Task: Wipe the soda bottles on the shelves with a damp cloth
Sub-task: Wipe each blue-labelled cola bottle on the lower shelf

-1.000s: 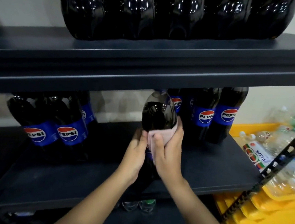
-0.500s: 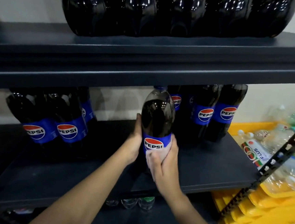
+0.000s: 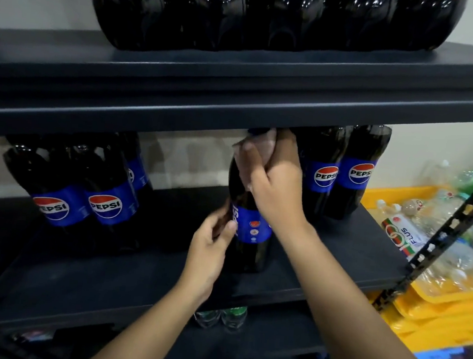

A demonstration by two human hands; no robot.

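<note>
Pink cloth, gripped by the right hand at frame centre, should circle the bottle neck while the left hand fingers clasp its label firmly.

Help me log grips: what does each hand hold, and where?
The left hand holds the bottle at its label. The right hand grips the cloth around the bottle's top.

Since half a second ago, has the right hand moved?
Yes. The right hand with the cloth moved up the bottle, from its label to the neck.
</note>
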